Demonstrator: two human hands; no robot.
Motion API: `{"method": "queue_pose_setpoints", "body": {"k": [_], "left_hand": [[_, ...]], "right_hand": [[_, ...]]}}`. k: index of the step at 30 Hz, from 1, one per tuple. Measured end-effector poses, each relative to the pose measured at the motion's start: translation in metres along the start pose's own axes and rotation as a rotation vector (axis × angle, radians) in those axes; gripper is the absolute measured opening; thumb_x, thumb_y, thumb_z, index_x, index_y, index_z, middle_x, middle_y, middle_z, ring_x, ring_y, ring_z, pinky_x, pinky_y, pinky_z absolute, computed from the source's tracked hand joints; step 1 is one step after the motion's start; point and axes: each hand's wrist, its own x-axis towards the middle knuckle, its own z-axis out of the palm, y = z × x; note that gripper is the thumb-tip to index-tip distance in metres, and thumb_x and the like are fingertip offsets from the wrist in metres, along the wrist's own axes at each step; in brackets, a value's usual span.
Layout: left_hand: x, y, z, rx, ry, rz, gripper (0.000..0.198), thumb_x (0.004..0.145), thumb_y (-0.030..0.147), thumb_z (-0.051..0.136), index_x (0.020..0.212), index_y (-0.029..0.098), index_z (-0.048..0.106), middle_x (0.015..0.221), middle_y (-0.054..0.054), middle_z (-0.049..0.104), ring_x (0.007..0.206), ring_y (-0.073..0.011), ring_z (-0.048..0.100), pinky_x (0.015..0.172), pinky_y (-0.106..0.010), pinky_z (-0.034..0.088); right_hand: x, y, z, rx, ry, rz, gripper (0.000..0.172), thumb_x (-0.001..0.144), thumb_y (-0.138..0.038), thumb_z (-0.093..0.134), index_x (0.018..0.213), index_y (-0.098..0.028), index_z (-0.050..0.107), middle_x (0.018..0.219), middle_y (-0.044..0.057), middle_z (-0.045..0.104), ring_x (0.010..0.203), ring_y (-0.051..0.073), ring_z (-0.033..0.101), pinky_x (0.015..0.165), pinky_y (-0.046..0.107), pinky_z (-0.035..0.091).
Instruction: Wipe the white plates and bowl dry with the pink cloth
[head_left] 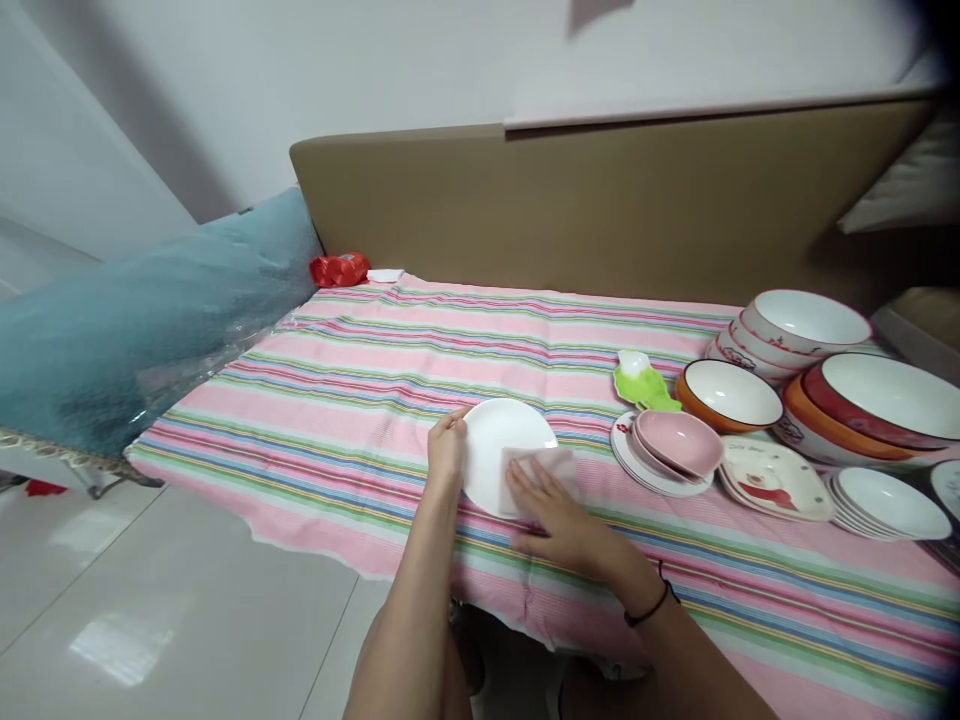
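Note:
A round white plate [487, 440] is held just over the striped cloth, near its front edge. My left hand [448, 447] grips the plate's left rim, fingers closed on it. On the plate's right side lies a thin pale cloth or tissue [559, 468], partly sticking out past the rim. My right hand [551, 515] rests flat on this piece with its fingers spread, pressing it against the plate. A dark band circles the right wrist.
Pink dishes [679, 442], a green leaf-shaped dish [643, 385], patterned square plates [772, 478], small white dishes [892, 500] and stacked large bowls [806, 320] stand at right. A red bundle [340, 269] lies at the back left. A brown board [562, 210] stands behind the striped cloth [337, 400].

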Motion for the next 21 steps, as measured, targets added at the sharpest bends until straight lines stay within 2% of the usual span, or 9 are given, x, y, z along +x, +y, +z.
{"method": "queue_pose_setpoints", "body": {"k": [3, 5, 9, 11, 13, 16, 18, 21], "left_hand": [[-0.001, 0.000, 0.000, 0.027, 0.001, -0.002, 0.029, 0.058, 0.022, 0.064, 0.084, 0.017, 0.076, 0.084, -0.006, 0.073, 0.080, -0.0234, 0.063, 0.082, -0.037, 0.048], [-0.002, -0.002, 0.002, 0.040, 0.003, 0.017, 0.025, 0.060, 0.023, 0.064, 0.081, 0.017, 0.075, 0.085, -0.006, 0.073, 0.084, -0.0236, 0.064, 0.085, -0.037, 0.047], [0.000, -0.007, 0.004, -0.023, -0.050, 0.037, 0.019, 0.063, 0.025, 0.065, 0.079, 0.018, 0.074, 0.090, -0.005, 0.073, 0.092, -0.0224, 0.063, 0.092, -0.035, 0.045], [0.002, -0.008, 0.004, -0.061, -0.069, 0.036, 0.018, 0.064, 0.027, 0.066, 0.077, 0.018, 0.073, 0.089, -0.005, 0.072, 0.093, -0.0219, 0.063, 0.093, -0.034, 0.044], [0.004, -0.008, 0.002, -0.062, -0.063, 0.031, 0.018, 0.063, 0.029, 0.068, 0.077, 0.017, 0.073, 0.088, -0.005, 0.072, 0.092, -0.0223, 0.063, 0.091, -0.034, 0.045], [0.003, -0.005, 0.000, -0.014, -0.064, -0.004, 0.022, 0.063, 0.028, 0.068, 0.080, 0.016, 0.075, 0.089, -0.006, 0.074, 0.088, -0.0236, 0.063, 0.087, -0.035, 0.046], [0.001, -0.002, -0.001, 0.024, -0.066, -0.049, 0.027, 0.062, 0.024, 0.066, 0.085, 0.016, 0.076, 0.089, -0.006, 0.074, 0.084, -0.0243, 0.064, 0.083, -0.037, 0.048], [-0.003, 0.002, 0.000, 0.025, -0.048, -0.096, 0.031, 0.060, 0.020, 0.065, 0.088, 0.016, 0.076, 0.088, -0.007, 0.075, 0.081, -0.0246, 0.065, 0.080, -0.038, 0.049]], "right_hand": [[0.020, 0.014, 0.002, -0.042, 0.224, 0.164, 0.077, 0.100, -0.049, 0.041, 0.159, -0.009, 0.012, 0.164, 0.015, 0.008, 0.152, 0.033, -0.001, 0.122, 0.057, 0.018], [0.036, 0.010, 0.000, -0.044, 0.279, 0.163, 0.072, 0.102, -0.047, 0.037, 0.159, -0.009, 0.013, 0.165, 0.014, 0.009, 0.152, 0.033, -0.003, 0.122, 0.057, 0.018], [0.049, -0.021, -0.002, -0.035, 0.190, -0.083, 0.067, 0.103, -0.051, 0.033, 0.160, -0.022, 0.012, 0.165, 0.004, 0.011, 0.153, 0.028, -0.007, 0.123, 0.055, 0.014], [0.041, -0.033, 0.000, -0.024, 0.135, -0.167, 0.071, 0.102, -0.057, 0.034, 0.160, -0.024, 0.009, 0.165, 0.002, 0.011, 0.153, 0.027, -0.006, 0.123, 0.053, 0.014], [0.027, -0.034, 0.003, -0.016, 0.089, -0.178, 0.072, 0.101, -0.060, 0.035, 0.160, -0.025, 0.012, 0.165, 0.001, 0.014, 0.153, 0.027, -0.002, 0.124, 0.051, 0.015], [0.012, -0.013, 0.007, -0.039, 0.088, -0.054, 0.069, 0.102, -0.057, 0.032, 0.159, -0.020, 0.021, 0.164, 0.005, 0.020, 0.153, 0.029, 0.006, 0.123, 0.052, 0.020], [0.012, 0.007, 0.009, -0.074, 0.175, 0.082, 0.068, 0.103, -0.053, 0.032, 0.158, -0.014, 0.024, 0.163, 0.010, 0.019, 0.152, 0.031, 0.008, 0.122, 0.055, 0.022], [0.029, 0.027, 0.007, -0.091, 0.345, 0.214, 0.068, 0.103, -0.050, 0.032, 0.158, -0.011, 0.023, 0.163, 0.014, 0.018, 0.152, 0.034, 0.008, 0.119, 0.060, 0.024]]}}
